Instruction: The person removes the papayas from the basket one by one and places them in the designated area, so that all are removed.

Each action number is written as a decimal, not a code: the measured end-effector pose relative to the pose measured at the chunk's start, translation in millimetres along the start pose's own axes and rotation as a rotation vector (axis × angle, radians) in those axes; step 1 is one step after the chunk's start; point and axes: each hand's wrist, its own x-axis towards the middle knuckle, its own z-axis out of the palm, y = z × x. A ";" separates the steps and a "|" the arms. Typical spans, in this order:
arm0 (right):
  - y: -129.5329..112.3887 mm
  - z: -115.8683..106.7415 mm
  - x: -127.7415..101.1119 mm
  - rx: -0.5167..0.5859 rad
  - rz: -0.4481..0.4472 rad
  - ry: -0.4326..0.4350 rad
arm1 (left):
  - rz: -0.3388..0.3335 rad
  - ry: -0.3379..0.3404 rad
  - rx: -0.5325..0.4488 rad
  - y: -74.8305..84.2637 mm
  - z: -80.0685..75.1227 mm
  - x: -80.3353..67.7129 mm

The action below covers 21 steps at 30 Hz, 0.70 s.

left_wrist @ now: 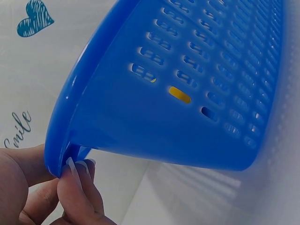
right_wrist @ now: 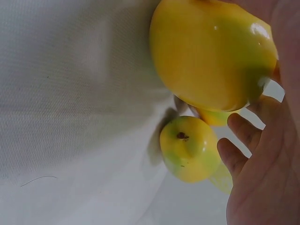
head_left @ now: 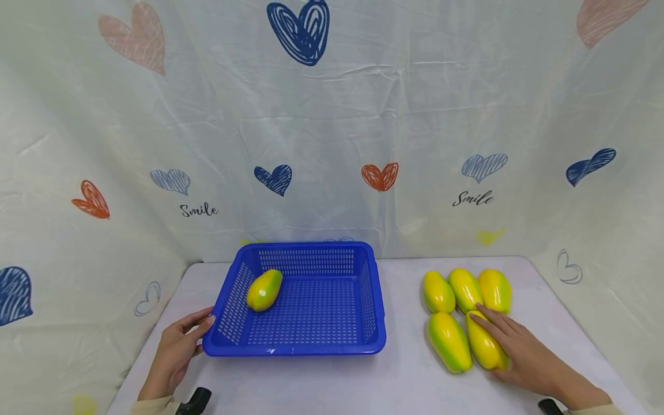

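My left hand (head_left: pixel 173 351) grips the left rim of a blue plastic basket (head_left: pixel 293 350), with the thumb above and fingers under the edge in the left wrist view. One yellow-green mango (head_left: pixel 264 290) lies inside, toward the basket's left. Over on the right, my right hand (head_left: pixel 529 351) is laid over the front right mango (head_left: pixel 482 346) of a group, its fingers curved around the fruit. In the right wrist view that mango (right_wrist: pixel 211 54) sits close against the palm, while the last two fingers stand off it.
Beside the held fruit lies another front mango (head_left: pixel 449 343). Three more form a back row: a left mango (head_left: pixel 438 292), a middle mango (head_left: pixel 465 289) and a right mango (head_left: pixel 495 290). A white table (head_left: pixel 332 386) meets a heart-printed curtain (head_left: pixel 332 132) behind.
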 end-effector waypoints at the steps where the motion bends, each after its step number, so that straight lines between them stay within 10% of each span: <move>1: 0.0 -0.3 -0.1 -0.001 -0.002 0.004 | 0.000 0.000 0.000 0.0 0.1 0.0; 21: -1.4 -9.1 -3.6 0.036 0.078 -0.026 | -0.001 -0.003 0.001 0.7 0.2 0.4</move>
